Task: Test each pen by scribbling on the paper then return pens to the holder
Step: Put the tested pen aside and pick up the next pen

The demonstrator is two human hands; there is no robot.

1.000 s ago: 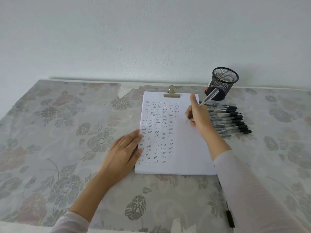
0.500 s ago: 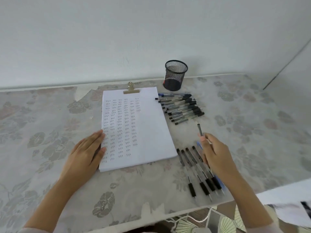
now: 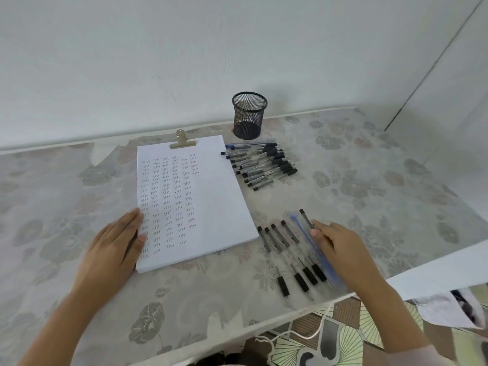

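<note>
The left hand lies flat and open on the counter, palm down, its fingertips resting on the left edge of the paper. The paper is a thick white stack held at the top by a brass-coloured clip, and columns of small scribbles fill its left half.

Over on the right, the right hand is down among the near row of pens, just off the paper's lower right corner and close to the counter's front edge. Those pens lie side by side, dark grips toward the person. A fingertip touches one dark-ended pen that pokes out beyond the fingers, with a blue pen just beside it. The motion blur here is heavy. Whether the right hand pinches that pen or only lies over it cannot be told.

Farther back, a bunch of pens lies fanned on the counter just right of the paper's top corner. Beyond that bunch the holder, a black mesh cup, stands upright near the wall, apart from both hands.

Past the counter's front edge, a patterned floor and a white cord show below.
</note>
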